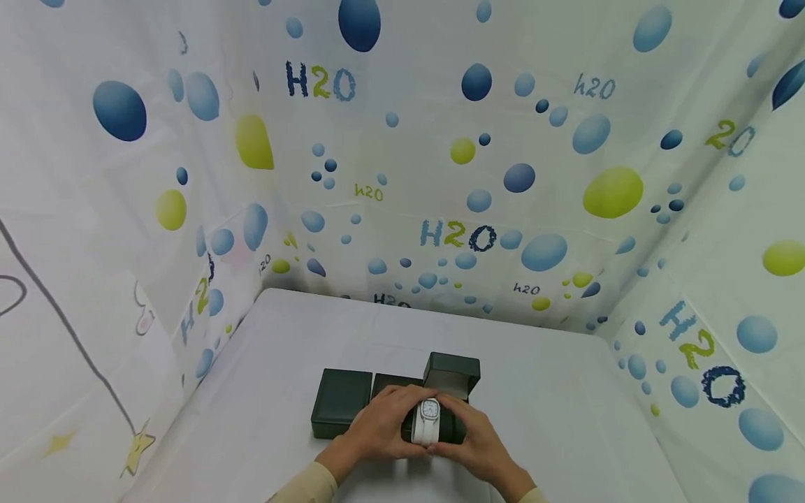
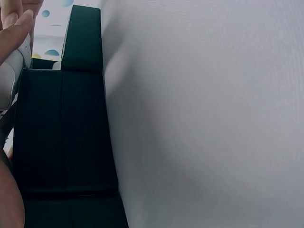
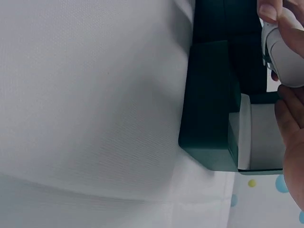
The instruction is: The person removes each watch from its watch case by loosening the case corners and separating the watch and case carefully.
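A white-strapped wristwatch (image 1: pixel 430 411) with a squarish silver case is wrapped around a dark cushion (image 1: pixel 451 427). My left hand (image 1: pixel 385 423) holds it from the left and my right hand (image 1: pixel 476 444) from the right, fingers over the top and thumbs near the bottom. Just behind the hands stands a dark green watch box (image 1: pixel 454 366) with its lid raised. In the right wrist view, the pale lining (image 3: pixel 266 137) of this box shows. The pale strap (image 2: pixel 8 80) is at the edge of the left wrist view. Hands hide the front of the opened box.
Two more dark green boxes stand in a row on the left: a closed box (image 1: pixel 342 399) and a middle box (image 1: pixel 396 381) partly hidden by the left hand. A white cloth covers the table (image 1: pixel 553 398). Curtains (image 1: pixel 402 154) with blue and green dots surround it.
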A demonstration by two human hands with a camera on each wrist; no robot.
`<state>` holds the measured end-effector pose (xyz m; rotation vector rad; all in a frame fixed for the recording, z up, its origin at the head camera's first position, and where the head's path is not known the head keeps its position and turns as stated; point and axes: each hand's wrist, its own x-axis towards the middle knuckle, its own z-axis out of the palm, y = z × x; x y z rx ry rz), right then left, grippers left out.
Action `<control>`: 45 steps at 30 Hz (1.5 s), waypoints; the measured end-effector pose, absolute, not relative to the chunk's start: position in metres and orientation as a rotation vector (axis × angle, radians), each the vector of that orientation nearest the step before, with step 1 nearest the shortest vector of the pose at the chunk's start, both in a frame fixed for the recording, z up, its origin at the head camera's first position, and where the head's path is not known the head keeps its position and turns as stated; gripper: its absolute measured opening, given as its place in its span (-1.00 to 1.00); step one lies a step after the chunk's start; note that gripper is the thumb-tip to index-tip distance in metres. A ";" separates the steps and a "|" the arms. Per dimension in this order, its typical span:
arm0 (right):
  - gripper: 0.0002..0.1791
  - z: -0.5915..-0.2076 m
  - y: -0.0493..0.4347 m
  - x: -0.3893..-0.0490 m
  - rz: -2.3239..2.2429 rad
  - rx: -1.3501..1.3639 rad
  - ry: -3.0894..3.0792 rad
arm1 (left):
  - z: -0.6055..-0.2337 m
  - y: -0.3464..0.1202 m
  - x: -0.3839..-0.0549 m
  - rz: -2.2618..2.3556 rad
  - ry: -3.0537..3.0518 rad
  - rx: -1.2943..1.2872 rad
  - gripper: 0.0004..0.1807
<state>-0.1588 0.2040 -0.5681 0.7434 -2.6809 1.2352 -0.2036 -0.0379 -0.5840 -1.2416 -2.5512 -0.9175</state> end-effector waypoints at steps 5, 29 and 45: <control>-0.14 -0.569 0.203 -0.158 1.273 0.714 -2.666 | -0.584 -0.037 -0.203 -0.951 -2.556 -1.206 -0.03; -0.17 -0.564 0.206 -0.157 1.329 0.648 -2.745 | -0.583 -0.037 -0.199 -0.980 -2.553 -1.169 -0.09; -0.20 -0.563 0.207 -0.160 1.357 0.681 -2.728 | -0.583 -0.036 -0.200 -1.008 -2.540 -1.161 -0.13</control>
